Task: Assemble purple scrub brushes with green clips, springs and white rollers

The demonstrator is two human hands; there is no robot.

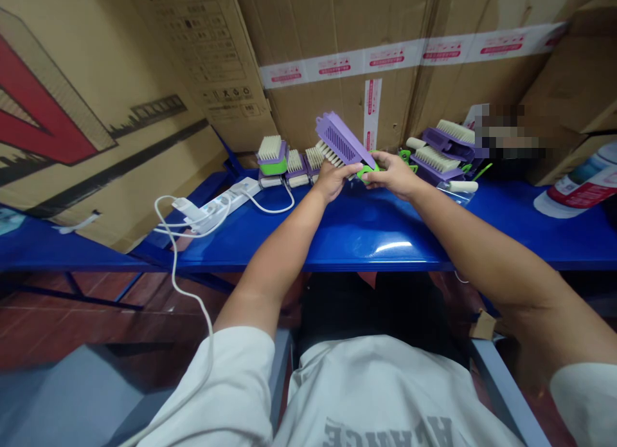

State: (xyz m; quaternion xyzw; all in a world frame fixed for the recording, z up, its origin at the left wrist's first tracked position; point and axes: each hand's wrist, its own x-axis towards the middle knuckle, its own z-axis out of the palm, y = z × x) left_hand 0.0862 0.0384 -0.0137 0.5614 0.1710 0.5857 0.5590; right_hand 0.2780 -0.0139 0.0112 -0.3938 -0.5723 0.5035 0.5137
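Both my hands meet above the blue table and grip a purple scrub brush, which is tilted up with its white bristles facing left. My left hand holds its lower end, close to a bright green part. My right hand closes on the brush's lower end and that green part. Several white-bristled brushes with purple and green bodies stand left of my hands. More purple brushes lie stacked to the right, beside a white handle.
The blue table runs across the view against large cardboard boxes. A white power strip with white cables lies left, one cable hanging past the edge. A bottle lies far right. A blurred patch covers the area behind the right-hand brushes.
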